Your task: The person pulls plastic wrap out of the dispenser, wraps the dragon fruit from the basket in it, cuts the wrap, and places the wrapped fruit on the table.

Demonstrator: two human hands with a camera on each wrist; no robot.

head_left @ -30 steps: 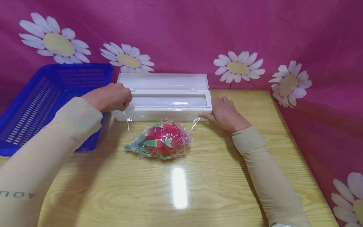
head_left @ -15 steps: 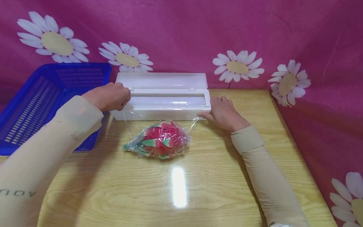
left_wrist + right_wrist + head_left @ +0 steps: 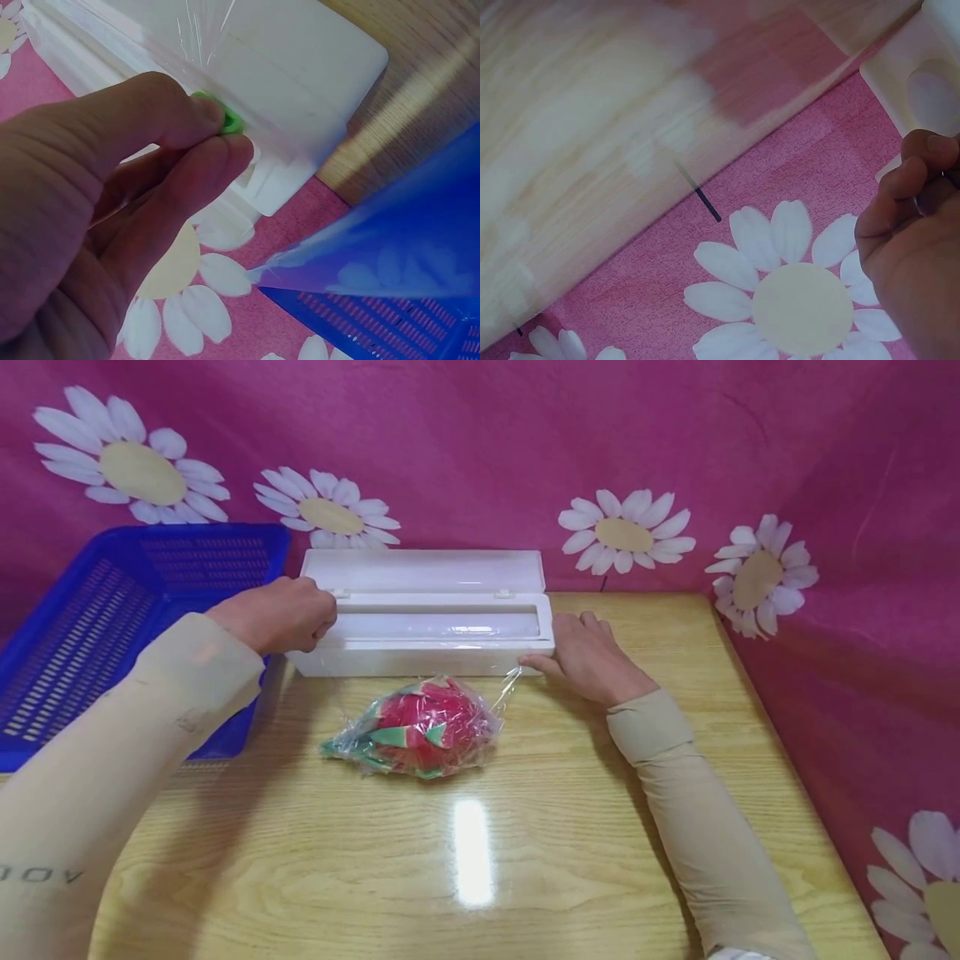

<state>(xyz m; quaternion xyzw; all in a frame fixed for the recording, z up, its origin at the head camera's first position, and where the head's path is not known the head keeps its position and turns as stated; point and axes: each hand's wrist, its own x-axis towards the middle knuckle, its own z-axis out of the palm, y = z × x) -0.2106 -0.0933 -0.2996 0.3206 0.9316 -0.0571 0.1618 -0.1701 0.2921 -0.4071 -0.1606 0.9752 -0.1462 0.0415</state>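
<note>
A white cling film dispenser (image 3: 420, 661) lies at the back of the table, its lid (image 3: 427, 571) tipped back and a roll of film (image 3: 450, 626) in its slot. At its left end my left hand (image 3: 279, 616) pinches a small green knob (image 3: 234, 124) between thumb and fingertip. My right hand (image 3: 592, 658) grips the right end, thumb at the front corner; the right wrist view shows its curled fingers (image 3: 892, 199) there. In front lies a dragon fruit (image 3: 423, 731) wrapped in clear film. Stretched film strands (image 3: 510, 685) run from it toward the dispenser's front right corner.
A blue plastic basket (image 3: 197, 530) stands on the left, partly behind my left sleeve (image 3: 202, 664). Pink cloth (image 3: 465, 443) with white daisies hangs behind and to the right of the wooden table (image 3: 360, 852).
The view has drifted slightly, shifting everything a little left and up. Film strands at the left front of the dispenser look fainter now. Both hands keep their places on the dispenser.
</note>
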